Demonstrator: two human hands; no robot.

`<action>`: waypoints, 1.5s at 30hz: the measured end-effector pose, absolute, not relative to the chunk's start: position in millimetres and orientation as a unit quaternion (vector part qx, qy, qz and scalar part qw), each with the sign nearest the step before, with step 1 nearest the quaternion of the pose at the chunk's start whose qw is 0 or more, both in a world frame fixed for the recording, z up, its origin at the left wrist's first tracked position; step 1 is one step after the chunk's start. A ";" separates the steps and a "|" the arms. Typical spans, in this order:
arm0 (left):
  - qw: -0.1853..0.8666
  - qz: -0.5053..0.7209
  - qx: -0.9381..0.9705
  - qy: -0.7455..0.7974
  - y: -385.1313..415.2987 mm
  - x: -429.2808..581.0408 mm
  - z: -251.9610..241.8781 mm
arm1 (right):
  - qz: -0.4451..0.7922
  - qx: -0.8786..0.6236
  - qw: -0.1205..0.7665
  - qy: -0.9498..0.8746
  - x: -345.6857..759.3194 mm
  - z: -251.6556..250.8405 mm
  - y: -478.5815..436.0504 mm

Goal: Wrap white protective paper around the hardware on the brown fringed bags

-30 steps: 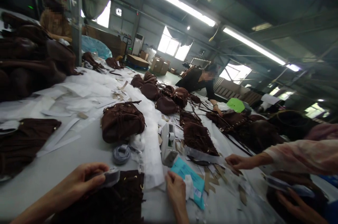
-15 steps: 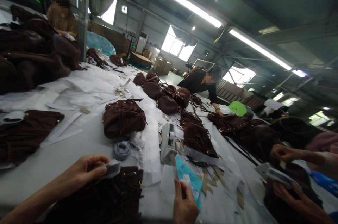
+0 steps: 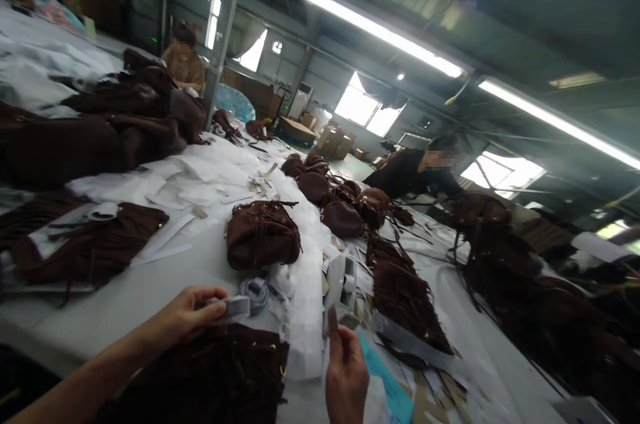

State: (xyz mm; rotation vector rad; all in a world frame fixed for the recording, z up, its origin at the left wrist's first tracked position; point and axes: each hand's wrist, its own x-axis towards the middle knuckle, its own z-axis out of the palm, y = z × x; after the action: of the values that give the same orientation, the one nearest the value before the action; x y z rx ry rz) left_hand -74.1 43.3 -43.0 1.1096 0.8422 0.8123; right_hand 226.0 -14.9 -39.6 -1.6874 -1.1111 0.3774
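Note:
My left hand (image 3: 200,307) is closed, pinching a small grey-white wrapped piece (image 3: 237,306) above a dark brown fringed bag (image 3: 215,371) with gold eyelets. The bag lies at the table's near edge, partly under my left forearm. My right hand (image 3: 346,371) is closed on a short brownish tape strip (image 3: 333,321), which stands up from the fingertips. Just beyond it is a whitish tape dispenser (image 3: 340,281); whether the strip still joins it I cannot tell. A coil of grey strap (image 3: 255,294) rests beyond my left hand.
A rounded brown bag (image 3: 263,234) sits mid-table, with several more behind it. Another fringed bag (image 3: 407,297) lies to the right, a tape roll (image 3: 103,212) on bags at left. White paper (image 3: 215,167), tan scraps and a blue sheet (image 3: 385,377) are spread about. Two people are across the table.
The view has swung right-to-left, so things sit further right and the neighbour's hands at right have left the picture. The strip in my right hand appears shorter and more upright.

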 end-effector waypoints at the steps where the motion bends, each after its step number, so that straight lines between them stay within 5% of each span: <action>1: 0.704 0.367 0.479 0.374 46.3 -74.4 -43.0 | 0.214 -0.674 0.529 -0.469 213.0 -42.6 -17.2; 10: 0.771 0.419 0.356 0.321 57.8 -77.5 -48.3 | 0.387 -0.593 0.545 -0.448 99.6 -55.3 -12.5; 45: 0.635 0.414 0.552 0.347 28.9 -66.2 -24.6 | 0.435 -0.567 0.545 -0.437 91.3 -63.1 -5.0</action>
State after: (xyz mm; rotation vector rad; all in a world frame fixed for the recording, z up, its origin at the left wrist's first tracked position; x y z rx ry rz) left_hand -66.2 28.9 -24.6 1.2616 0.7920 0.9468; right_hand 91.3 -5.0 -63.1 -1.3459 -1.0366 1.0327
